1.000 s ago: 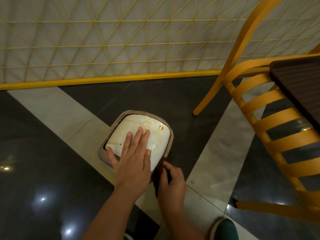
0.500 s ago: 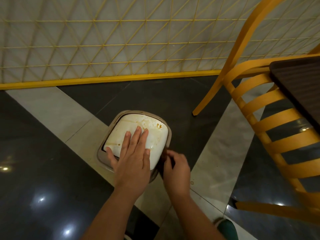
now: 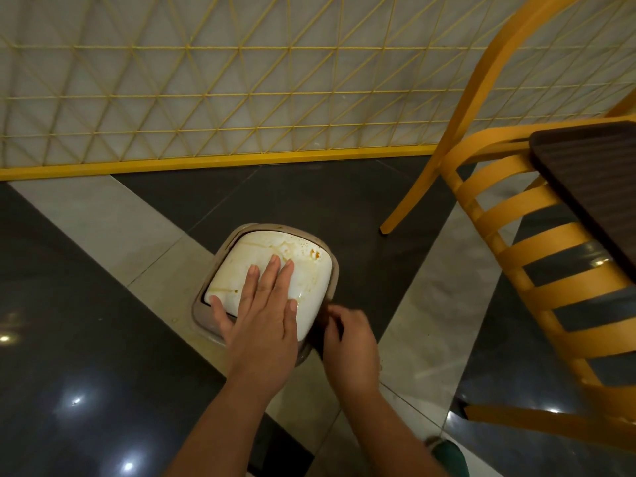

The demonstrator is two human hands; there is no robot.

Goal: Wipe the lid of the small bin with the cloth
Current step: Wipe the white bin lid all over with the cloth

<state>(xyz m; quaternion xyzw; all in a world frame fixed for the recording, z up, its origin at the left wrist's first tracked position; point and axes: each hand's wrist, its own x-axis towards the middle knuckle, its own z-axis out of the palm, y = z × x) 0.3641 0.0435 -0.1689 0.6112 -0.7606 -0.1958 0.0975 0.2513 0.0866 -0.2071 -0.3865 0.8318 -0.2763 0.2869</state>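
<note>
Right hand (image 3: 349, 346) risen beside bin, fingers curled (contents unclear), left hand (image 3: 263, 316) flat on stained lid (image 3: 303, 270), glossy floor (image 3: 69, 321)

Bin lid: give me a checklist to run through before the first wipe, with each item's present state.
1. Left hand steadies the white lid, flat on it: ok.
2. Cloth in the right hand: cannot tell; fingers curl round something dark at the bin's near right edge.
3. Stains located: ok, brown marks at the lid's far right corner and left edge.
4. Lid free to wipe: not ok, the left hand covers its near half.
5. Yellow chair stands apart from the small bin: ok.
</note>
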